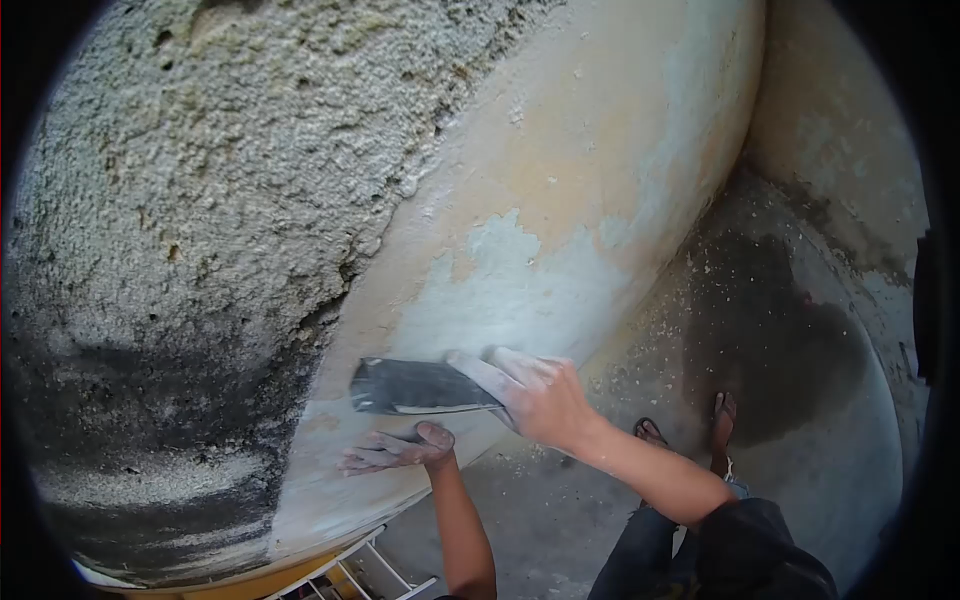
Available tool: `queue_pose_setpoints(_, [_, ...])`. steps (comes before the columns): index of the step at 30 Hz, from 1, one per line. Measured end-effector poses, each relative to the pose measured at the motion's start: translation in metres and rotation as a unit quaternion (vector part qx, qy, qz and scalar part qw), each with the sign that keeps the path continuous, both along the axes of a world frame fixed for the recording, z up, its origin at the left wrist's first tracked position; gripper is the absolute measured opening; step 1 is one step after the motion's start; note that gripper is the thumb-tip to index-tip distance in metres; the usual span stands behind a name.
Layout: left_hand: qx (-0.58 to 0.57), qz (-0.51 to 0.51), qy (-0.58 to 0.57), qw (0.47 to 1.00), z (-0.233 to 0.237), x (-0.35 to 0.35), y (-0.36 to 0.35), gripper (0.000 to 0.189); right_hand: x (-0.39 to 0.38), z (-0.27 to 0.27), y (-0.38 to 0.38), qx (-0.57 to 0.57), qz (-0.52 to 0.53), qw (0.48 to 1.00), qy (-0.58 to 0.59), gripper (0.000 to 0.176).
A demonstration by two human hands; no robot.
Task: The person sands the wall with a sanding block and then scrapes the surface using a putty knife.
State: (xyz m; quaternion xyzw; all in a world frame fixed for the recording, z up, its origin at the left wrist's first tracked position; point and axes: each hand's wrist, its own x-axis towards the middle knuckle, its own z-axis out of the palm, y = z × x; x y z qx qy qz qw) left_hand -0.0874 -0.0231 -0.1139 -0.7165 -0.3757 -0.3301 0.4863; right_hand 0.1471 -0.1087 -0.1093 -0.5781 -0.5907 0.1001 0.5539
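Note:
My right hand (535, 392), its fingers white with dust, presses a dark grey strip of sandpaper (415, 387) flat against the curved painted wall (520, 290). Light wear shows along the strip's lower edge. Just below it, my left hand (398, 449) is close to the same surface with fingers stretched out and dusty, holding nothing. The painted surface around both hands is patchy, pale blue-white in places and tan in others.
Rough, pitted grey stonework (220, 200) borders the painted band on the left. A white metal ladder (375, 565) stands at the bottom beside a yellow surface. On the right, the concrete floor has a dark wet-looking patch (775, 340); sandalled feet (725, 408) stand near it.

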Motion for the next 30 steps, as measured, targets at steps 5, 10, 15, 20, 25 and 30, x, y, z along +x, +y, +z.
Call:
queue_pose_setpoints(5, [-0.023,-0.026,-0.037,0.999,-0.007,0.003,0.004,0.072,-0.009,-0.045,-0.012,-0.004,-0.049,0.997,0.063,0.062])
queue_pose_setpoints(10, [-0.005,-0.001,-0.001,1.000,-0.003,0.002,0.000,0.072,-0.002,0.022,0.005,0.007,-0.002,1.000,0.000,0.058])
queue_pose_setpoints(15, [-0.011,-0.050,-0.036,0.998,-0.004,-0.001,0.003,0.068,-0.030,-0.041,-0.023,-0.035,-0.063,0.997,0.034,0.059])
queue_pose_setpoints(20, [-0.017,-0.093,-0.028,0.995,-0.006,-0.002,0.004,0.064,-0.025,0.025,0.002,0.000,-0.023,1.000,-0.007,0.058])
queue_pose_setpoints(25, [-0.016,-0.115,-0.036,0.993,0.001,0.005,0.000,0.066,-0.041,-0.046,-0.040,-0.086,-0.053,0.995,0.008,0.061])
queue_pose_setpoints(30, [-0.019,-0.070,-0.025,0.997,-0.005,0.001,0.001,0.066,-0.030,-0.008,-0.012,-0.023,-0.039,0.997,0.055,0.059])
